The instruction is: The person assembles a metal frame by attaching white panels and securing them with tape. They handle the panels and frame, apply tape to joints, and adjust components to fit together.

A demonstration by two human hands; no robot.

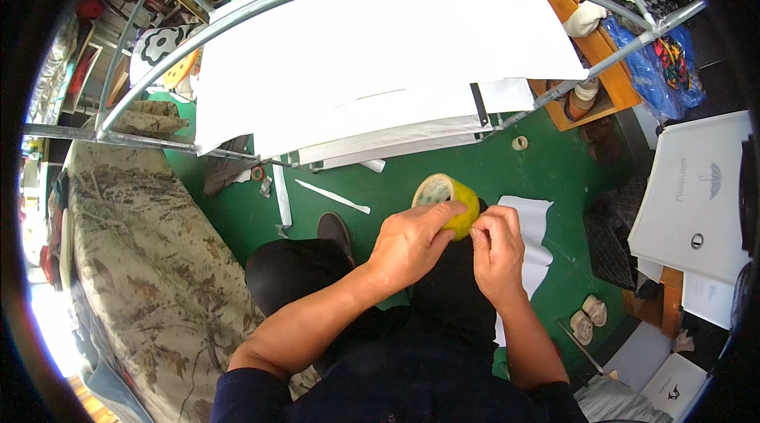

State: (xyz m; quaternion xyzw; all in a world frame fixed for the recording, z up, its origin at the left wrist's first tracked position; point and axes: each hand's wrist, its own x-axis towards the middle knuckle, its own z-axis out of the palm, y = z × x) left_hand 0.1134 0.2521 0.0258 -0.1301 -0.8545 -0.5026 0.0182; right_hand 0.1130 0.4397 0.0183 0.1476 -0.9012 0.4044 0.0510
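— Where is the tape roll [450, 203]?
— Gripped in the left hand [412, 242], fingers curled over its rim; the right hand [495, 253], just beside it, pinches at its outer edge.
— Handling?
— Likely light, stiff and sticky-edged; best held by the rim, above the green floor [396, 185].

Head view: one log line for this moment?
left hand: holds yellow tape roll | right hand: fingertips at roll's edge | below: green floor, white paper sheet | ahead: white board on metal frame
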